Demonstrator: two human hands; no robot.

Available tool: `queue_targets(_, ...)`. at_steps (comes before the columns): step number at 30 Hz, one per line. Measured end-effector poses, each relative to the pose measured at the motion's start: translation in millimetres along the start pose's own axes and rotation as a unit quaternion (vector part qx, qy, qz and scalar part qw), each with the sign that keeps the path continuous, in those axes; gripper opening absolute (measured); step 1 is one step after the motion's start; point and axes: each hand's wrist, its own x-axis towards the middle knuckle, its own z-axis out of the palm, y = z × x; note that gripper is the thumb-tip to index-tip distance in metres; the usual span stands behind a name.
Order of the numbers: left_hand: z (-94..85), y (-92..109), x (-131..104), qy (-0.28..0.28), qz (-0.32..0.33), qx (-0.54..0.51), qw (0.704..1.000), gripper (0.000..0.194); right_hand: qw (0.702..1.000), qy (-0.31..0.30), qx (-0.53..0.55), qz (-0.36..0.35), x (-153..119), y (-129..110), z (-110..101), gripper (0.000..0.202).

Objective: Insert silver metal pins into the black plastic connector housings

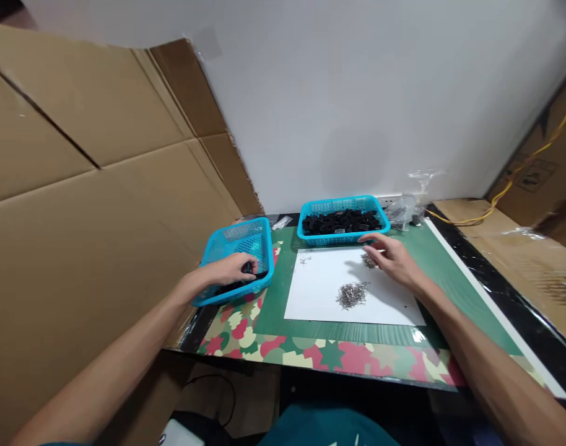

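My left hand (234, 269) is inside the left blue basket (270, 251), its fingers curled round a small black piece (247, 267). More black pieces lie under it in the near part of that basket. My right hand (389, 255) is over the far right of a white sheet (311, 297), by the front rim of the back blue basket (329, 238). Its fingers are apart, and nothing shows between them. Black pieces (345, 221) fill much of the back basket. Small metal parts form a pile (352, 295) mid-sheet, a second pile (368, 261) beside my right hand, and a few lie scattered (305, 260) at the sheet's far left.
Clear plastic bags (404, 212) lie right of the back basket, and a small plastic packet (282, 223) lies left of it. Cardboard (125, 235) stands along the left. A yellow cable (496, 197) runs across cardboard at the right. The green mat (274, 316) has a patterned front edge.
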Motion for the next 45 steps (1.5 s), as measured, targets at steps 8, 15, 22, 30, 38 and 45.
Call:
queue_targets(8, -15.6, -4, 3, 0.114, -0.003, -0.029, 0.993, 0.037, 0.982, -0.183, -0.035, 0.025, 5, -2, -20, 0.015)
queue_targets(15, -18.6, 49, 15, 0.301, 0.000, -0.312, 0.901, 0.037, 0.967, -0.245, -0.057, 0.033, 5, 2, -24, 0.013)
queue_targets(22, 43.2, 159, 45, 0.147, 0.146, -0.532, 0.821, 0.030, 0.966, -0.247, -0.075, 0.032, 5, -6, -18, 0.014)
queue_targets(30, 114.8, 182, 78, 0.032, 0.132, -0.640, 0.757, 0.040, 0.965, -0.238, -0.095, 0.057, 7, -7, -20, 0.012)
queue_targets(38, 118.8, 166, 74, -0.035, 0.054, -0.761, 0.646, 0.016, 0.966, -0.229, 0.037, 0.115, 5, -18, -26, 0.014)
queue_targets(45, 126.2, 170, 70, -0.077, 0.076, -0.739, 0.665, 0.031, 0.968, -0.154, 0.148, 0.128, 1, -30, -8, 0.024)
